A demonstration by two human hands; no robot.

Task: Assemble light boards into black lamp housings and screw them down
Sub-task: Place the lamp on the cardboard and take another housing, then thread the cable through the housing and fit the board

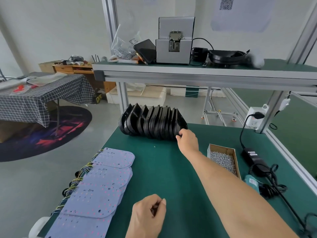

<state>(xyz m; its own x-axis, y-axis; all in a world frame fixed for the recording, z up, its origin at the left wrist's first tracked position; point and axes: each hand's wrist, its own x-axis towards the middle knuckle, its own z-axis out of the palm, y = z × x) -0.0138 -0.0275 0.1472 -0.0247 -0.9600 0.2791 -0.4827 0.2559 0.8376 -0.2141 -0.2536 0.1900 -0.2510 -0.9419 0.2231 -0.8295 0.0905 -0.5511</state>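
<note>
Both hands, left (148,213) and right (187,140), are bare, forearms unsleeved, no gloves or rings.

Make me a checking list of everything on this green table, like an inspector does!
Surface: green mat, bare in the middle.
Job's things: black housings stand in a row at the far edge; light boards overlap near left; box of screws at right.
Clutter: nothing seen on the mat.
Hands: right hand grips the row's rightmost housing; left hand loosely curled, contents unclear.
Cables: black power adapter and coiled cord at right.
Surroundings: screw feeder on upper shelf; checked table at left.
</note>
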